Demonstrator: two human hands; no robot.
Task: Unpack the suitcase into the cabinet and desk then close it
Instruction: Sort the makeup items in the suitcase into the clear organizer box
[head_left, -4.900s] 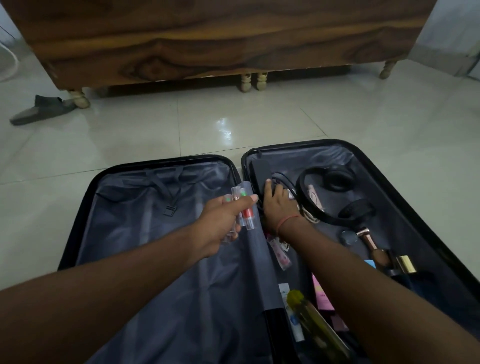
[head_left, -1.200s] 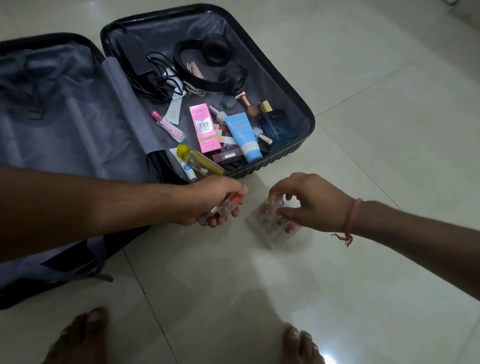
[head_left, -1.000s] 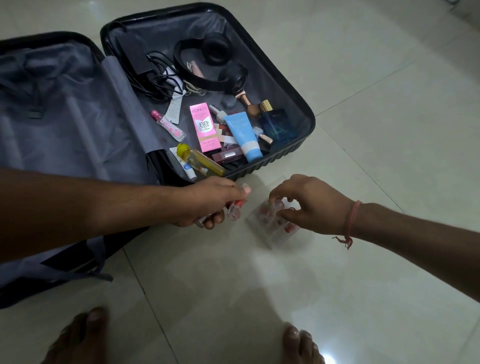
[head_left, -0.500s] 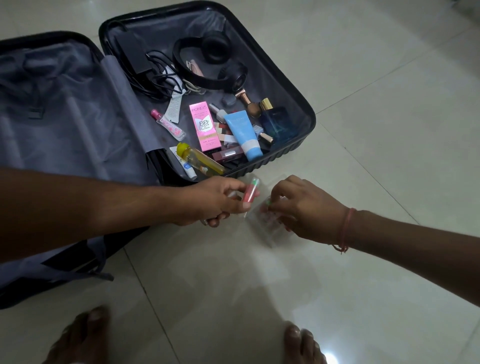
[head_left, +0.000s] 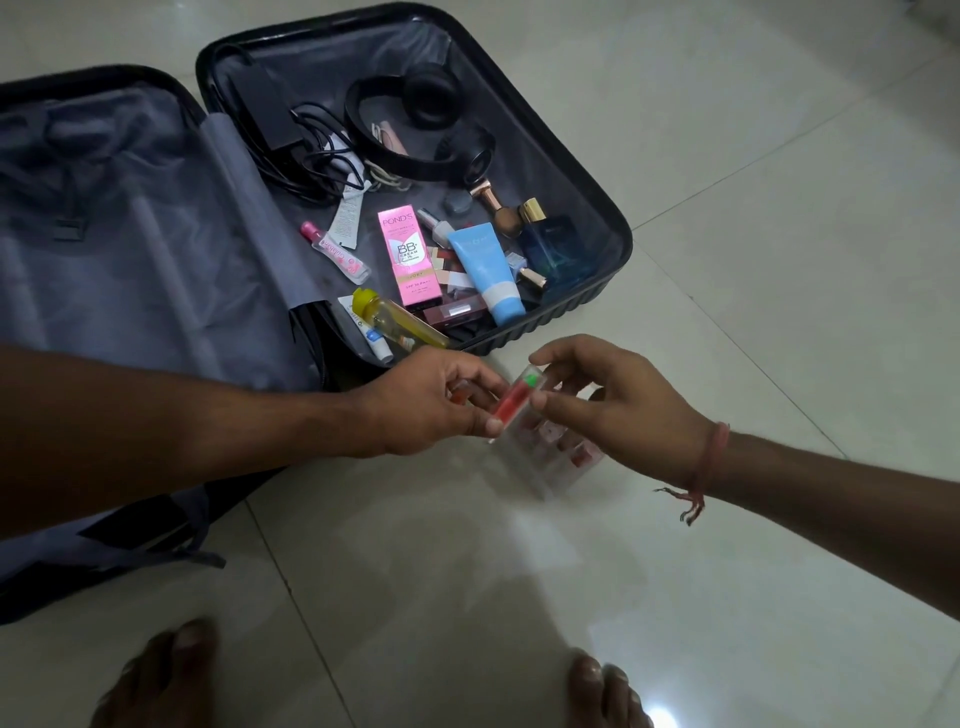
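From the head view, a small clear tube (head_left: 516, 399) with red contents and a green tip sits between the two hands just off the near rim of the open suitcase (head_left: 582, 301): the left hand (head_left: 431, 402) pinches its lower end between thumb and curled fingers (head_left: 488, 415), while the right hand (head_left: 618, 405) closes thumb and forefinger on its upper end near the green tip — both hands touch the same tube. Directly under it, on the floor (head_left: 519, 597), stands a clear plastic organiser (head_left: 545, 457) with more red-topped tubes in it; the right hand's remaining fingers hang over it, and whether they touch it cannot be told. Half a second ago the left hand alone held the tube upright beside the right hand, which was down on the organiser; now the right hand has risen to meet the tube, which lies tilted. The suitcase is a hard, ribbed black shell with grey fabric lining; its right half holds black headphones (head_left: 415, 124), tangled black cables (head_left: 311, 156), a pink carton (head_left: 410, 254), a pale blue squeeze tube (head_left: 488, 275), a dark blue glass bottle (head_left: 553, 244) with a gold cap, and a yellow-capped bottle (head_left: 395, 319). The floor is glossy pale tile. A reddish thread (head_left: 701, 467) circles the right wrist, and bare toes show at the bottom edge.
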